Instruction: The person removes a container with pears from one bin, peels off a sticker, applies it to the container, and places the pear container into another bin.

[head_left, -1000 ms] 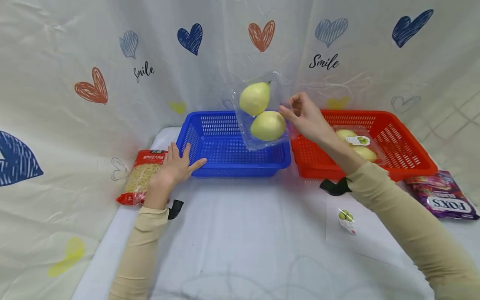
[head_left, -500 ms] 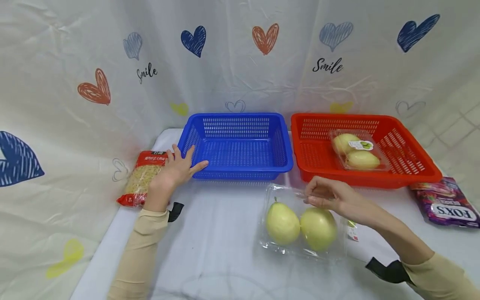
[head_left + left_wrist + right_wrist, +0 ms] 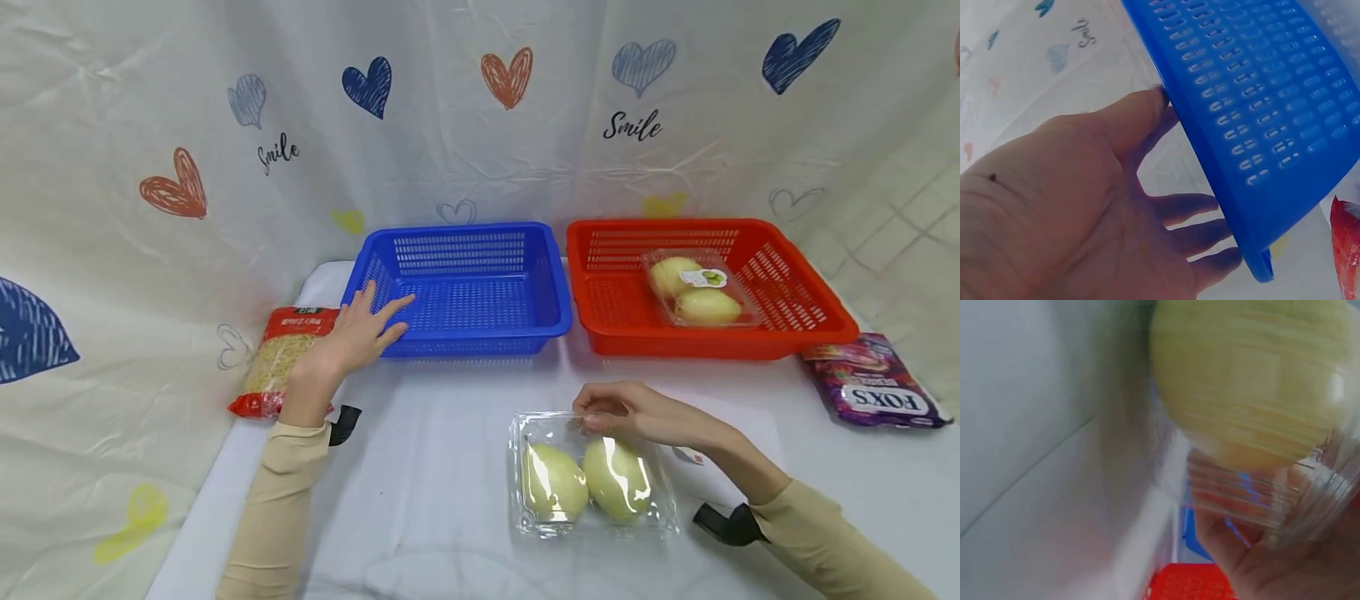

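My right hand point(image 3: 651, 412) pinches the far edge of a clear plastic box point(image 3: 525, 521) with two pale yellow-green pears point(image 3: 617, 479) inside. The box is low over the white table, or on it; I cannot tell which. A pear point(image 3: 1247, 375) fills much of the right wrist view, blurred, with the right hand's fingers point(image 3: 1219, 534) beyond it. At the left end of the blue basket point(image 3: 457, 343), my left hand point(image 3: 345, 340) has its fingers spread. The left wrist view shows these fingertips point(image 3: 1210, 232) at the basket's rim.
Right of the blue basket stands a red basket point(image 3: 697, 343) holding another box of pears point(image 3: 697, 289). A pasta bag point(image 3: 281, 362) lies left, a purple FOX'S bag point(image 3: 873, 383) right. A printed label point(image 3: 688, 455) on white paper shows partly behind my right wrist.
My right hand has brought the pear box down from above the blue basket to the table's front, turning it on the way. My left hand has stayed beside the basket.
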Demonstrator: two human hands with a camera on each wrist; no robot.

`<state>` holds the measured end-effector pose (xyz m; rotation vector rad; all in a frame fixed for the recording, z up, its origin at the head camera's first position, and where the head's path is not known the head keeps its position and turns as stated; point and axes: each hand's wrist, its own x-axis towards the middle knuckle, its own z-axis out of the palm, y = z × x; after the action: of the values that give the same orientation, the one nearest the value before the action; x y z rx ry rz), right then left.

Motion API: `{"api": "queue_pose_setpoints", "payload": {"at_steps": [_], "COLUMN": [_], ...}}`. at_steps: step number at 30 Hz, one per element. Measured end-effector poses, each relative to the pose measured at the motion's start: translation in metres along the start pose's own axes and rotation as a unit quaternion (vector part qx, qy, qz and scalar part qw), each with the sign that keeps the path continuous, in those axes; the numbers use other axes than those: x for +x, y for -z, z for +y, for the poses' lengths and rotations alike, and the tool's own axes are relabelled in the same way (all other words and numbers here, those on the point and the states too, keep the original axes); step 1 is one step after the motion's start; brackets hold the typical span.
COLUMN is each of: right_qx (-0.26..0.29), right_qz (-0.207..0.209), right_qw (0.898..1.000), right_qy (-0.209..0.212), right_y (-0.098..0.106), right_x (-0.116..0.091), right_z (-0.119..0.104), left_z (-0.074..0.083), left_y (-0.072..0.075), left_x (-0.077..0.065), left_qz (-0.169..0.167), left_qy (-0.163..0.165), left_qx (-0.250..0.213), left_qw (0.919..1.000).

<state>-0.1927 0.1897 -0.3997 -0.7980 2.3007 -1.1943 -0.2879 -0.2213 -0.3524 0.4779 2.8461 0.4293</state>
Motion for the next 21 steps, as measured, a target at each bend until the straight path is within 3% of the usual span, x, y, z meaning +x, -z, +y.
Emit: {"api": "queue_pose_setpoints", "payload": {"at_steps": [5,9,11,15,18,21], "right_qx": [-0.09,-0.155,-0.192,-0.277,-0.328,-0.343], "right_qz": [0.025,0.1,0.146,0.18,0.18,0.187], "right_qw": [0.995,0.981,0.968,0.936,0.917,0.911], "right_qy": [-0.027,-0.058,-0.076,-0.122,-0.136,-0.135], "right_y": [0.0,0.011,0.017,0.013,0.002,0.0], "right_x": [-0.004,-0.029,-0.048,-0.083,-0.1,-0.104], "right_z": [-0.001,-0.006,-0.001,0.024,0.04,0.044], "left_z": [0.015,0.037,0.054,0.093,0.115,0.126], "left_y": [-0.008,-0.009,-0.009,-0.02,-0.037,-0.05], "left_x": [-0.003,-0.014,-0.022,-0.039,-0.047,-0.051], "left_qz": [0.037,0.041,0.01,-0.118,-0.197,-0.223], "left_qy": [-0.061,-0.135,-0.181,-0.252,-0.275,-0.282], "left_qx": [0.058,0.055,0.032,-0.026,-0.035,-0.024], "left_qw": [0.9958,0.9884,0.9829,0.9601,0.9403,0.9329]}}
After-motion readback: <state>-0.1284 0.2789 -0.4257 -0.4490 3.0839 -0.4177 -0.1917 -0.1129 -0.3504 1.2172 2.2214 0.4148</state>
